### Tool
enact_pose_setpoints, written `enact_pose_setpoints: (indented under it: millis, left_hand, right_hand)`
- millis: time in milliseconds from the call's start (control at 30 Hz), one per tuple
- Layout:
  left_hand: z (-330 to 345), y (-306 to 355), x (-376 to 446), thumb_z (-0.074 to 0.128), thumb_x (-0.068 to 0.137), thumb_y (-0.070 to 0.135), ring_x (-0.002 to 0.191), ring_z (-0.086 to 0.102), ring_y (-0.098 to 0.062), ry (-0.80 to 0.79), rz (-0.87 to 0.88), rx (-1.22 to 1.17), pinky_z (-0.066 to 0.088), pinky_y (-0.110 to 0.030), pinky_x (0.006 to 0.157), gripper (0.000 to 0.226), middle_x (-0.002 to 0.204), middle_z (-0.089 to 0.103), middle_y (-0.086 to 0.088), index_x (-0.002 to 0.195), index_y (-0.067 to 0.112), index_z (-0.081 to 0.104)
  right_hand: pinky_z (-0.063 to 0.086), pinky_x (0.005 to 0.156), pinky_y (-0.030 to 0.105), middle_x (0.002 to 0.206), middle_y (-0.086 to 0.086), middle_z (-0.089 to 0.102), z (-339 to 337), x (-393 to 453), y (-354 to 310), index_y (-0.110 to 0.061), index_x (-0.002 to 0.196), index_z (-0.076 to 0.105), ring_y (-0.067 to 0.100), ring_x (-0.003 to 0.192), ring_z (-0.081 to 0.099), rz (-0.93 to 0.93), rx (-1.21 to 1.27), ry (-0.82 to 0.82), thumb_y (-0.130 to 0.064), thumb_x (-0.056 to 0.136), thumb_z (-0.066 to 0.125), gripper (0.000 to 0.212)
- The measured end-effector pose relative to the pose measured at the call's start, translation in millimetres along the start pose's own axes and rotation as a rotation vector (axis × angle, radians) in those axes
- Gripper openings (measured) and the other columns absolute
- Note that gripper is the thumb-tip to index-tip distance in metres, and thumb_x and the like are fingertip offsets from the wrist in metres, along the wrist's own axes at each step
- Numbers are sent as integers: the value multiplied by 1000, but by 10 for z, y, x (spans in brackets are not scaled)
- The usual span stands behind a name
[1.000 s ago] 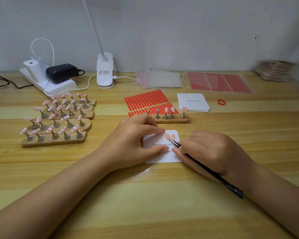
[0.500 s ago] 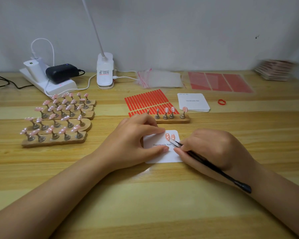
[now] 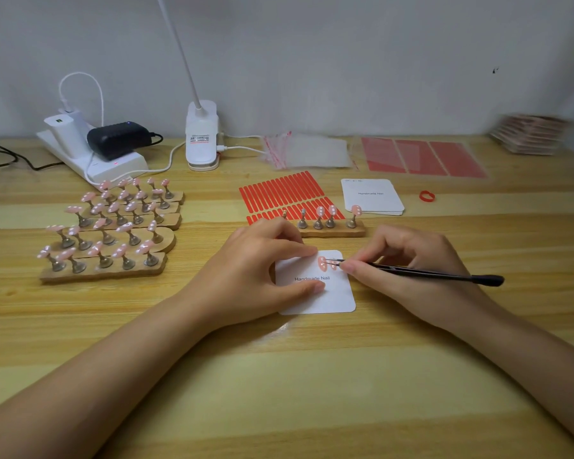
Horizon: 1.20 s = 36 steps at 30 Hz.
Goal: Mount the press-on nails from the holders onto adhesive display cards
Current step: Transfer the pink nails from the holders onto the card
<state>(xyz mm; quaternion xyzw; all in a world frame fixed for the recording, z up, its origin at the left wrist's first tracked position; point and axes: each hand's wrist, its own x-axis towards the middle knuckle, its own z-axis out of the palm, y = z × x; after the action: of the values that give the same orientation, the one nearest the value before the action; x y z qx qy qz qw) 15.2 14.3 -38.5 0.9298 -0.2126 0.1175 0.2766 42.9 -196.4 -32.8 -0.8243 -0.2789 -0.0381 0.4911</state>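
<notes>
White card [image 3: 325, 293] printed "Handmade Nail" lies on the wooden table [image 3: 279, 376], pinned flat by the left hand [image 3: 259, 276] with forefinger and thumb pressing its left edge. Two pink nails [image 3: 322, 263] sit near its top edge. The right hand [image 3: 408, 263] pinches black tweezers [image 3: 421, 274], their tips touching the second nail. Just behind, a wooden holder [image 3: 332, 230] carries three more nails.
</notes>
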Motion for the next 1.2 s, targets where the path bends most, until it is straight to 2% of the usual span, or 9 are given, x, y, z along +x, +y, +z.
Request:
enact_pose_setpoints:
  millis: [167,300,500,667,800,933,1067,1133,1200]
  left_hand:
    - [-1,-6,-1,63,74,48,97,51,-9,-8,-8,-1,43,-38,86,47,101,57,5,111,19,69]
    - [-1,-2,-3,64,74,48,96,51,-9,-1,-5,-4,44,-39,84,46,100,57,5,110,19,69]
    - [-1,6,8,64,74,47,96,52,-11,1,-6,2,44,-41,85,46,100,57,4,109,19,70]
    - [-1,14,10,64,74,48,97,52,-11,-5,-14,7,43,-40,85,46,101,57,5,110,20,69]
    - [-10,6,5,63,75,48,97,52,-11,0,1,16,44,-40,85,46,101,57,5,110,19,69]
    - [-22,37,-1,60,78,48,94,55,-15,40,85,41,47,-40,80,46,100,58,1,104,13,71]
    - [-78,88,14,65,81,36,87,57,-11,209,101,-61,47,-25,76,34,94,61,-4,97,6,70]
    - [-115,79,51,69,80,27,84,54,-7,263,59,-72,41,-11,76,28,96,60,-3,99,7,66]
    - [-133,47,111,72,80,25,84,49,-1,273,-43,-70,36,-6,76,33,103,54,1,107,10,60]
  right_hand:
    - [37,52,6,67,-16,66,5,19,31,-24,68,64,-2,56,56,8,-4,-18,-32,72,74,13]
    - [40,53,9,68,-13,67,17,20,19,-20,64,64,1,58,58,-13,8,-15,-47,68,66,27]
    - [43,55,9,69,-8,68,21,21,41,-21,62,63,6,61,62,-34,3,-17,-23,74,74,17]
    - [44,56,9,70,-7,68,23,18,26,-20,61,63,7,61,62,-61,0,-20,-22,75,74,17]
    - [48,56,16,71,-5,68,24,21,24,-18,62,63,10,61,63,-65,-4,-25,-25,75,73,17]
    - [48,56,16,71,-4,68,18,20,32,-18,62,63,10,61,64,-55,-6,-34,-19,76,74,17]
    - [46,55,13,69,-6,68,15,19,19,-17,63,64,7,59,63,-40,2,-37,-23,75,74,17]
    - [42,54,9,68,-7,68,14,17,3,-19,62,63,1,57,60,-32,6,-42,-27,75,73,18]
    - [40,53,8,66,-8,67,14,16,-15,-19,62,63,-1,56,57,-13,26,-37,-39,71,69,23]
